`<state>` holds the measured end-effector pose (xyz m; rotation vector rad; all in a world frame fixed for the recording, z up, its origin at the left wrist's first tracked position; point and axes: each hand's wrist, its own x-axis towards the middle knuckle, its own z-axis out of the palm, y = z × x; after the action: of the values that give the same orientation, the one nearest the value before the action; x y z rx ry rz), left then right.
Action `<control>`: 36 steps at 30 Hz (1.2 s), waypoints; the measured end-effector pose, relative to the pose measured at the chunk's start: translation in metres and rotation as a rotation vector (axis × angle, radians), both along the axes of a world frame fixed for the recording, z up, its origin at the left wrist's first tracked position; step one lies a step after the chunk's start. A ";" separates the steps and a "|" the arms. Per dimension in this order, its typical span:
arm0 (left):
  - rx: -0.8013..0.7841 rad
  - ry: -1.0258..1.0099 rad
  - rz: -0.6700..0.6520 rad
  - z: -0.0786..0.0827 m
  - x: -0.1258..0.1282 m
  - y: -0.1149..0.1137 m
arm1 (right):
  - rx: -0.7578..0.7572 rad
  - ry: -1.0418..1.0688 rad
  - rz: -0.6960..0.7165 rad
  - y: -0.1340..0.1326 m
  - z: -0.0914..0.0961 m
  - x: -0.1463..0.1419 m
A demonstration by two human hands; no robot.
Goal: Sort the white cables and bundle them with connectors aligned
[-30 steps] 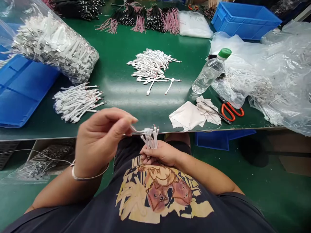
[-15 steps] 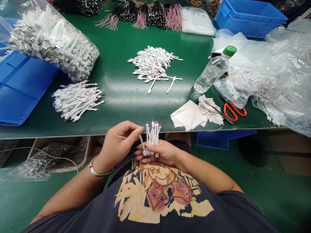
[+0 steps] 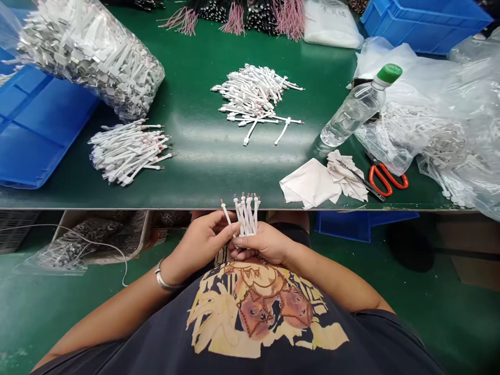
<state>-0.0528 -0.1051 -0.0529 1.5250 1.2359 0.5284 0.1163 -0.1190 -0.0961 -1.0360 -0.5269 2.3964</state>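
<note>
gathering a bundle of white flat cables (image 3: 246, 216) upright over the lap, just below the counter's front edge in view, smooth plastic strips fanning slightly at the top, tiny metal tips glinting. curling the right hand (image 3: 260, 245) around the bundle's lower part, fingers closed on the strips. holding the left hand (image 3: 201, 245) just beside it, fingers pressed together and reaching toward the bundle, one lone cable (image 3: 225, 213) leaning out near them, whether pinched or merely touching impossible to tell. showing a thin silver bangle (image 3: 162, 276) on the left wrist, above a dark t-shirt (image 3: 253, 307) with a yellow and rust print.

stretching outward, a glossy green counter (image 3: 203, 177) carrying two loose heaps of white cables (image 3: 253, 99) (image 3: 127, 151), their strips crossing at all angles. slumping at the far left, a bulging clear plastic bag of white cables (image 3: 89, 60) resting against a ribbed blue tray (image 3: 35, 125). standing out on the right, a clear water bottle (image 3: 353, 109) lying tilted with a green cap, a folded white cloth (image 3: 308, 182), crumpled tissue (image 3: 346, 174), and orange-handled scissors (image 3: 386, 179) beside crinkled plastic bags (image 3: 433, 125). lining the far edge, pink and black wire bundles (image 3: 234, 18) and a hard blue crate (image 3: 424, 26).
</note>
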 end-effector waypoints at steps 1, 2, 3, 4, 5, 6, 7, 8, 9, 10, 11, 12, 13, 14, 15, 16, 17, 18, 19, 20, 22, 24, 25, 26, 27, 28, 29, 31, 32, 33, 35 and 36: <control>-0.081 -0.065 -0.013 -0.003 0.002 0.000 | -0.008 -0.015 0.002 0.000 0.000 -0.001; -0.156 -0.130 -0.013 -0.006 0.003 0.001 | -0.018 -0.027 0.006 0.000 0.000 -0.001; -0.220 -0.185 0.001 -0.010 0.005 0.001 | -0.031 -0.037 0.010 0.000 0.001 -0.002; -0.271 -0.232 0.026 -0.013 0.007 0.001 | -0.044 -0.046 0.013 0.001 0.002 -0.002; -0.311 -0.273 0.056 -0.016 0.009 0.000 | -0.053 -0.053 0.014 0.001 0.002 -0.003; -0.343 -0.306 0.090 -0.018 0.011 -0.001 | -0.060 -0.057 0.012 0.000 0.003 -0.003; -0.368 -0.336 0.123 -0.020 0.012 -0.002 | -0.063 -0.058 0.007 0.000 0.003 -0.003; -0.393 -0.361 0.152 -0.022 0.014 -0.003 | -0.062 -0.055 0.001 0.000 0.004 -0.002; -0.418 -0.382 0.176 -0.024 0.015 -0.004 | -0.056 -0.054 -0.005 0.000 0.004 -0.002; -0.438 -0.398 0.195 -0.025 0.016 -0.005 | -0.047 -0.054 -0.012 -0.001 0.003 -0.001; -0.451 -0.407 0.211 -0.025 0.017 -0.005 | -0.034 -0.056 -0.017 -0.001 0.003 0.000; -0.460 -0.417 0.225 -0.026 0.018 -0.005 | -0.020 -0.061 -0.022 -0.002 0.002 0.001; -0.469 -0.427 0.235 -0.027 0.018 -0.005 | -0.005 -0.067 -0.026 -0.002 0.002 0.001; -0.476 -0.436 0.242 -0.027 0.018 -0.005 | 0.008 -0.072 -0.033 -0.003 0.001 0.002; -0.480 -0.445 0.248 -0.028 0.018 -0.005 | 0.020 -0.075 -0.039 -0.003 0.001 0.002; -0.482 -0.449 0.252 -0.028 0.018 -0.005 | 0.029 -0.074 -0.045 -0.003 0.001 0.002; -0.480 -0.448 0.255 -0.029 0.018 -0.004 | 0.034 -0.069 -0.048 -0.003 0.002 0.002; -0.471 -0.440 0.259 -0.029 0.018 -0.004 | 0.034 -0.066 -0.051 -0.002 0.002 0.002; -0.455 -0.429 0.263 -0.029 0.018 -0.004 | 0.029 -0.065 -0.054 -0.002 0.003 0.002; -0.435 -0.419 0.267 -0.029 0.018 -0.004 | 0.022 -0.065 -0.056 -0.001 0.004 0.002; -0.403 -0.409 0.272 -0.030 0.017 -0.003 | 0.003 -0.065 -0.060 0.000 0.005 0.002; -0.392 -0.412 0.277 -0.030 0.017 -0.003 | -0.010 -0.066 -0.067 0.000 0.007 0.002; -0.394 -0.413 0.278 -0.030 0.017 -0.003 | -0.012 -0.066 -0.069 0.000 0.007 0.003; -0.397 -0.412 0.278 -0.030 0.017 -0.003 | -0.013 -0.067 -0.069 0.000 0.007 0.003; -0.399 -0.412 0.275 -0.030 0.017 -0.003 | -0.013 -0.068 -0.067 0.000 0.007 0.004; -0.399 -0.411 0.273 -0.029 0.017 -0.003 | -0.012 -0.065 -0.064 0.000 0.007 0.004; -0.400 -0.412 0.271 -0.029 0.017 -0.003 | -0.010 -0.062 -0.061 0.000 0.007 0.004; -0.407 -0.423 0.278 -0.030 0.017 -0.003 | -0.007 -0.055 -0.057 0.000 0.007 0.005; -0.410 -0.431 0.287 -0.030 0.018 -0.003 | -0.006 -0.052 -0.055 0.000 0.006 0.005; -0.412 -0.437 0.295 -0.030 0.018 -0.003 | -0.004 -0.049 -0.054 0.000 0.006 0.005; -0.429 -0.442 0.297 -0.031 0.020 -0.003 | -0.003 -0.042 -0.052 -0.001 0.004 0.005; -0.452 -0.441 0.284 -0.032 0.021 -0.003 | -0.004 -0.039 -0.052 -0.001 0.004 0.005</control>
<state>-0.0319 -0.1086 -0.0846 0.8044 1.1292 0.6740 0.1210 -0.1202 -0.0926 -1.0863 -0.5034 2.3374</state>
